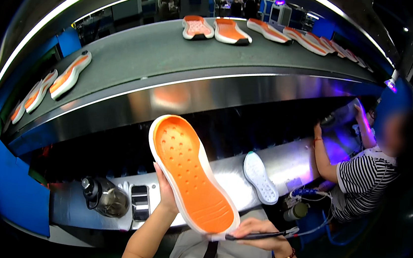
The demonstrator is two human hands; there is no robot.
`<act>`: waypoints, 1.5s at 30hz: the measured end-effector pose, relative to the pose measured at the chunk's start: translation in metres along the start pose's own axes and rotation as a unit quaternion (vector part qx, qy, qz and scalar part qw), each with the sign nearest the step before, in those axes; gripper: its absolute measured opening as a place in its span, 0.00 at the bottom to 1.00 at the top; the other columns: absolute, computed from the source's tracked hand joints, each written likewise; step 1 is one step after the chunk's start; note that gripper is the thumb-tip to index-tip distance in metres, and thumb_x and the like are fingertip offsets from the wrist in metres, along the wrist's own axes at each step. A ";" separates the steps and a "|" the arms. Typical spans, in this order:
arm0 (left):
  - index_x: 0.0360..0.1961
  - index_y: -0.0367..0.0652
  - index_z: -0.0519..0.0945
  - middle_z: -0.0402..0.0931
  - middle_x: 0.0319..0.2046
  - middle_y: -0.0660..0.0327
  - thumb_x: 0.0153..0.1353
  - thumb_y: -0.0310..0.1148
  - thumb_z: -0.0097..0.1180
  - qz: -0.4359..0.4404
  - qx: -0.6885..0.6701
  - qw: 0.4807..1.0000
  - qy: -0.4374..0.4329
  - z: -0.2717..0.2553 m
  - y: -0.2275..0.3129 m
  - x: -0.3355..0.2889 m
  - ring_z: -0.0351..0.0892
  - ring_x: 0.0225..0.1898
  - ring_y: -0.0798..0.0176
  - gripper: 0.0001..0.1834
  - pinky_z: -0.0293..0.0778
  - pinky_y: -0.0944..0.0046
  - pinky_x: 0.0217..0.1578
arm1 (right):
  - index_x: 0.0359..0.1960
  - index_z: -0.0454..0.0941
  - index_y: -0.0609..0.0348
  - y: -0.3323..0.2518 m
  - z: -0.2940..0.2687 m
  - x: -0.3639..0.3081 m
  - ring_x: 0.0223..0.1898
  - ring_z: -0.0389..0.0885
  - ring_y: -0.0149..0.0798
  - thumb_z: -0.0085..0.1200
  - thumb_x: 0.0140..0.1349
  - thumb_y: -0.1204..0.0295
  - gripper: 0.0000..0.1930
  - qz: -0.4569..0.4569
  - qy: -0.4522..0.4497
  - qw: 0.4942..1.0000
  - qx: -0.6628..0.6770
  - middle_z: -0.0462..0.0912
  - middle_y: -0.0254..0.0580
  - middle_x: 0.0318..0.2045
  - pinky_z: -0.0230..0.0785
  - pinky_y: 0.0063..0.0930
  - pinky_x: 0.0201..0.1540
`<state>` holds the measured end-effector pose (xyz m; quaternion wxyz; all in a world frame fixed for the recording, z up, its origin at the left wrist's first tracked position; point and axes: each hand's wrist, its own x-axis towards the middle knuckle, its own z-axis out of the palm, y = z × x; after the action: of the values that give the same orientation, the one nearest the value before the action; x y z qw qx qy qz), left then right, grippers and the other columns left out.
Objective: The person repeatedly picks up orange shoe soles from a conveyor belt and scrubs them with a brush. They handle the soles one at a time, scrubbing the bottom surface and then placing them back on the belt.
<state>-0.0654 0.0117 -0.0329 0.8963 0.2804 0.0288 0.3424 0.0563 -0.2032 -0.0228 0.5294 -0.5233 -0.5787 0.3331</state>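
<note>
A large shoe sole (187, 177), orange inside with dots and ridges and with a white rim, is tilted up in front of me. My left hand (164, 190) grips its left edge; most of the fingers are hidden behind it. At the sole's lower right end, my right hand (265, 235) is closed around a slim black pen-like tool (242, 237) with a cable trailing off to the right. The tool's tip lies close against the white rim; whether it touches, I cannot tell. A pale sole (261, 178) rests on the metal bench to the right.
Beyond the bench (227, 173) runs a green conveyor belt (138, 58) with several orange-and-white soles (231, 32) on it. A dark-lidded bottle (105, 198) and a black compartment tray (140, 203) stand at left. Right, a co-worker in a striped shirt (369, 169) works beside cables and a flask (297, 211).
</note>
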 end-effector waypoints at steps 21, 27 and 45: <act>0.52 0.47 0.59 0.62 0.50 0.64 0.54 0.60 0.29 0.035 0.012 0.998 -0.046 0.031 0.029 0.018 0.66 0.47 0.63 0.33 0.64 0.64 0.47 | 0.26 0.77 0.66 0.005 -0.014 0.006 0.43 0.69 0.39 0.58 0.36 0.83 0.10 0.009 0.050 0.989 0.140 0.78 0.45 0.29 0.59 0.34 0.48; 0.55 0.39 0.54 0.57 0.52 0.50 0.50 0.65 0.29 -0.041 -0.075 0.988 -0.131 0.051 0.026 0.024 0.62 0.50 0.52 0.42 0.59 0.56 0.50 | 0.29 0.72 0.69 -0.003 -0.004 0.021 0.42 0.71 0.48 0.50 0.43 0.86 0.09 0.043 0.187 0.891 0.411 0.75 0.56 0.32 0.67 0.43 0.43; 0.43 0.30 0.65 0.70 0.35 0.45 0.45 0.49 0.42 0.046 -0.096 0.990 -0.093 0.047 -0.017 -0.019 0.74 0.33 0.54 0.32 0.74 0.62 0.32 | 0.29 0.74 0.63 -0.027 0.042 0.030 0.41 0.73 0.41 0.55 0.41 0.83 0.11 -0.071 0.284 0.956 0.025 0.77 0.47 0.33 0.59 0.32 0.49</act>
<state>-0.0585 -0.0330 -0.0047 0.9011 0.2248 -0.1009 0.3567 0.0124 -0.1737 0.0017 0.7073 -0.5405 -0.4314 0.1463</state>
